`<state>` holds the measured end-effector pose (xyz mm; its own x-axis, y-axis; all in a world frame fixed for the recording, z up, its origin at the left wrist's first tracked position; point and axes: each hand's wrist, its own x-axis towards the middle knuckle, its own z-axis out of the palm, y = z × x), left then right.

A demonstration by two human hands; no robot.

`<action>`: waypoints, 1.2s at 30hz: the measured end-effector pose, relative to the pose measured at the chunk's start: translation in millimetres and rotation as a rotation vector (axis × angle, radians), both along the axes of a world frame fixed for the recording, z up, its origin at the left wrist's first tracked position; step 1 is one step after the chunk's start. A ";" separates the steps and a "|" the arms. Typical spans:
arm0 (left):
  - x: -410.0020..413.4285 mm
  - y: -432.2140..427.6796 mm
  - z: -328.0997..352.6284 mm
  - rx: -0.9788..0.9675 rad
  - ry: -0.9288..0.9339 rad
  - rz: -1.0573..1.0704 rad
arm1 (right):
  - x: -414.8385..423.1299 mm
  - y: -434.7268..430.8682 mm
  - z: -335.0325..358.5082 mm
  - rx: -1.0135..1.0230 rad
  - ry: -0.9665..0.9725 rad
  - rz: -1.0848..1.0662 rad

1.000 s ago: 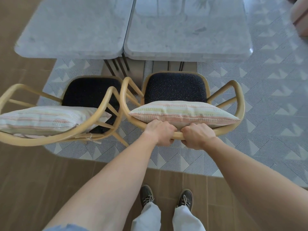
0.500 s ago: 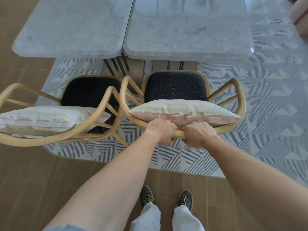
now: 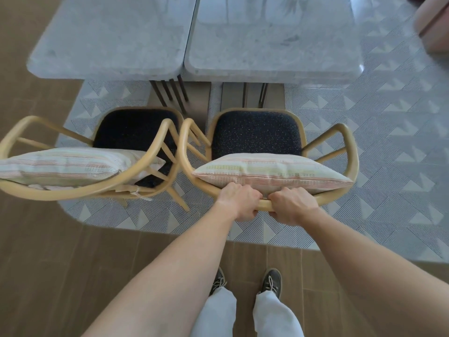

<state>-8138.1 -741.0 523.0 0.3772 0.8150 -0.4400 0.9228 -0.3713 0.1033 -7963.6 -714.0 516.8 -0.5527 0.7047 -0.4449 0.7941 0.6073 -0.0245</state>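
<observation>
- The chair rail (image 3: 264, 205) I hold is smooth, pale, lightly glossy wood
- Its cushion (image 3: 272, 173) is matt woven cloth; the seat (image 3: 255, 135) dark speckled fabric
- The table tops (image 3: 267, 45) look like polished grey stone

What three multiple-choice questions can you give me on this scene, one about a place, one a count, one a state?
1. Where is the striped cushion of the right chair?
A) on the floor
B) on its seat, against the back rail
C) on the table

2. How many chairs show?
A) one
B) two
C) three

3. What are the left hand and right hand doing?
A) hanging open
B) holding a cushion
C) gripping the back rail

B: it leans at the rail.
B: a left chair stands beside the right one.
C: both hands' fingers curl round the rail.
</observation>
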 end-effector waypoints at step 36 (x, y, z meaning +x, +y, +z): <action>-18.1 -10.1 15.3 -0.067 -0.269 0.182 | 1.6 -11.1 14.9 -0.006 0.072 -0.039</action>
<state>-8156.2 -751.1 538.4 0.3378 0.8524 -0.3991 0.9097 -0.1868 0.3710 -7962.0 -725.0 531.7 -0.5558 0.7234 -0.4095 0.8129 0.5759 -0.0860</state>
